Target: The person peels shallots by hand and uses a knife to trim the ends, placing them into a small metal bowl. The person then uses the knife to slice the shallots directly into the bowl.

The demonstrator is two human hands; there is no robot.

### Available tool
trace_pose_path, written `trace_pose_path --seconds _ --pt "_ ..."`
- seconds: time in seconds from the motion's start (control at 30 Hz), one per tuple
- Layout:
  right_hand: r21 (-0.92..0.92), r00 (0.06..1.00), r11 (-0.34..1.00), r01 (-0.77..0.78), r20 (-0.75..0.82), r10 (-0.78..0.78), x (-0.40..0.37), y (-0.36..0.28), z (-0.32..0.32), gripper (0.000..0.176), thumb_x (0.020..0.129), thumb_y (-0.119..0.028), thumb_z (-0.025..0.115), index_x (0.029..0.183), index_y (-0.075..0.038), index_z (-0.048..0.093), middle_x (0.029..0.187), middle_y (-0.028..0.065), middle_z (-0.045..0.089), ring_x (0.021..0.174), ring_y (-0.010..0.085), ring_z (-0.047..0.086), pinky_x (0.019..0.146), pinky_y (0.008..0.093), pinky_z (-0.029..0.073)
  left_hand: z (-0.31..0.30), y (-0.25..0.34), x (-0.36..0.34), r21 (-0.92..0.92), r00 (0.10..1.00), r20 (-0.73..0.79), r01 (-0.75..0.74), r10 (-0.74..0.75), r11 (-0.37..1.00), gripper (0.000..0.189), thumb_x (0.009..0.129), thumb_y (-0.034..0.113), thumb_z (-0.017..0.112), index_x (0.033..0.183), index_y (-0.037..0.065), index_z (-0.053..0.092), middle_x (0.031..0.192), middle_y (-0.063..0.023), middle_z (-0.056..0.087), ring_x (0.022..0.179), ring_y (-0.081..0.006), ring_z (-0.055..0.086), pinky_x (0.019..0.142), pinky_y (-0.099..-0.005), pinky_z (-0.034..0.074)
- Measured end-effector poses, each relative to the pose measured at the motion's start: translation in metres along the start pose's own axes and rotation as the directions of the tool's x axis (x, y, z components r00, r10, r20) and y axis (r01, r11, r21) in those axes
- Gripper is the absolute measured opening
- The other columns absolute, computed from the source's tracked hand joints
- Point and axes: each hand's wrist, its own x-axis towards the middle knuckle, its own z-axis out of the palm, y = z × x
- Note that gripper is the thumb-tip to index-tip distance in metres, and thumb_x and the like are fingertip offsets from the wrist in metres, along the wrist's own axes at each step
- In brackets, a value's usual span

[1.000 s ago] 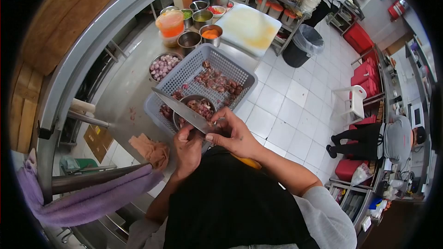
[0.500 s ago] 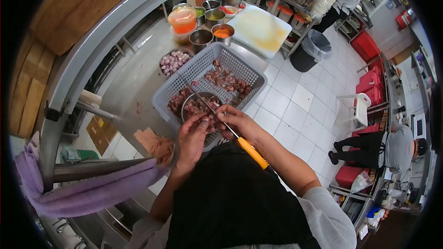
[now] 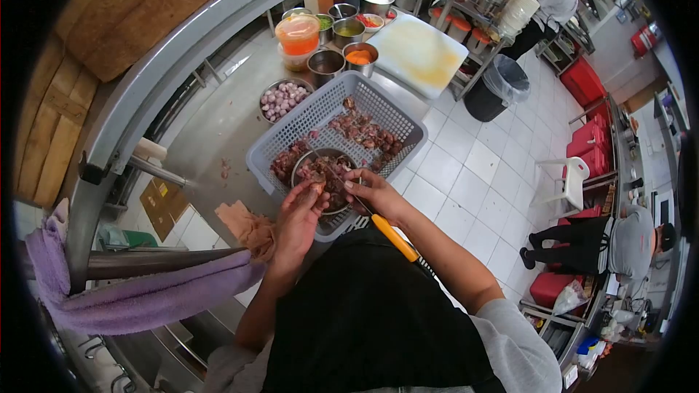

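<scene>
At the left edge, a purple towel (image 3: 153, 298) hangs over a metal bar; inward from it, the metal table (image 3: 211, 124) carries a crumpled brown cloth (image 3: 247, 225) and, farther off, small purple-white bulbs (image 3: 284, 100) in a round pan just beside the grey basket (image 3: 306, 122). Over the near side of that basket, my left hand (image 3: 297, 207) has its fingers bent and closed together on a small reddish piece (image 3: 318, 187); what it is exactly, I cannot tell; it is above the metal bowl (image 3: 294, 175) that sits inside the basket, with dark reddish scraps around it. My right hand (image 3: 378, 193) has its fingers clamped on the knife (image 3: 395, 239) near the base of the blade, the yellow handle slanting back towards my apron; the blade is nearly edge-on, close to the piece. I judge this to be close blade work on one small piece; such a move calls for a firm left pinch, fingertips clear of the edge, and a short, light stroke over the bowl. Beyond and to the right, a stained white cutting board (image 3: 415, 51) lies near the basket; then come a lined bin (image 3: 495, 91) and a person (image 3: 630, 240) at the far counter.
</scene>
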Motion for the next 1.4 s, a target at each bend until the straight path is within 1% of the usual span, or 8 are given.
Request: trace_pose_path --seconds 0.13,0.3,0.67,0.87,0.97,1.03,1.3,1.4 --pt "-0.056 0.997 0.998 0.035 0.069 -0.031 -0.018 -0.011 0.007 0.040 0.091 -0.021 0.070 0.126 -0.010 0.054 0.086 0.0015 0.061 0.074 0.0090 0.055 0.064 0.0227 0.043 0.000 -0.004 0.005 -0.027 1.000 -0.029 -0.014 0.013 1.000 0.030 0.096 0.005 0.060 0.124 -0.001 0.054 0.111 -0.0109 0.065 0.096 -0.0205 0.065 0.084 -0.0338 0.053" --pt "-0.319 0.980 0.929 0.188 0.130 -0.153 -0.031 -0.013 0.023 0.054 0.093 -0.019 0.069 0.140 -0.010 0.044 0.090 0.0011 0.060 0.085 0.0074 0.053 0.075 0.0235 0.042 0.022 -0.003 0.003 -0.057 1.000 -0.011 -0.013 0.013 0.998 0.030 0.095 0.005 0.060 0.124 0.001 0.055 0.113 -0.0107 0.065 0.099 -0.0204 0.065 0.085 -0.0348 0.053" --pt "-0.324 0.943 0.886 0.332 0.138 -0.303 -0.046 -0.021 0.039 0.049 0.089 -0.012 0.073 0.131 -0.007 0.048 0.086 -0.0003 0.055 0.076 0.0074 0.049 0.065 0.0242 0.041 0.014 -0.010 0.001 0.010 0.994 0.010 -0.108 0.108 0.994 0.039 0.092 -0.005 0.056 0.131 0.000 0.051 0.126 -0.0132 0.060 0.116 -0.0242 0.059 0.101 -0.0395 0.048" --pt "-0.351 0.949 0.882 0.315 0.133 -0.286 -0.044 -0.021 0.040 0.050 0.089 -0.007 0.071 0.132 -0.009 0.046 0.086 -0.0018 0.058 0.080 0.0062 0.051 0.070 0.0235 0.041 0.026 -0.007 -0.001 0.050 0.989 -0.036 -0.139 0.141 0.989 0.029 0.092 -0.008 0.055 0.120 -0.001 0.058 0.121 -0.0132 0.062 0.112 -0.0230 0.061 0.099 -0.0384 0.049" --pt "-0.308 0.918 0.865 0.396 0.128 -0.375 -0.037 -0.013 0.044 0.046 0.089 -0.006 0.071 0.128 -0.008 0.047 0.089 -0.0003 0.060 0.082 0.0069 0.053 0.072 0.0243 0.042 0.019 -0.012 0.001 0.078 0.979 -0.010 -0.202 0.203 0.976 0.028 0.093 -0.005 0.055 0.120 0.000 0.058 0.115 -0.0091 0.063 0.106 -0.0185 0.062 0.095 -0.0343 0.049" --pt "-0.232 0.898 0.868 0.440 0.090 -0.431 -0.032 -0.009 0.046 0.043 0.087 -0.012 0.075 0.121 -0.006 0.049 0.083 0.0005 0.059 0.073 0.0074 0.051 0.061 0.0240 0.039 0.022 -0.009 -0.001 0.125 0.979 -0.008 -0.200 0.202 0.972 0.027 0.093 -0.005 0.055 0.120 -0.001 0.058 0.116 -0.0094 0.063 0.106 -0.0184 0.062 0.095 -0.0341 0.049" --pt "-0.328 0.922 0.863 0.384 0.087 -0.377 -0.025 -0.011 0.044 0.036 0.088 -0.013 0.074 0.110 -0.006 0.047 0.078 0.0021 0.058 0.070 0.0070 0.051 0.059 0.0251 0.039 0.016 -0.022 -0.001 0.203 0.971 -0.039 -0.221 0.234 0.954 0.024 0.094 -0.005 0.055 0.118 -0.003 0.060 0.116 -0.0089 0.064 0.105 -0.0161 0.061 0.095 -0.0320 0.049" --pt "-0.303 0.921 0.871 0.386 0.078 -0.381 -0.020 -0.007 0.039 0.033 0.088 -0.012 0.074 0.106 -0.006 0.047 0.080 0.0021 0.058 0.072 0.0067 0.051 0.060 0.0244 0.040 0.024 -0.025 -0.005 0.244 0.958 -0.071 -0.253 0.278 0.936 0.019 0.093 -0.003 0.056 0.111 -0.004 0.063 0.105 -0.0073 0.067 0.094 -0.0126 0.062 0.085 -0.0282 0.050"
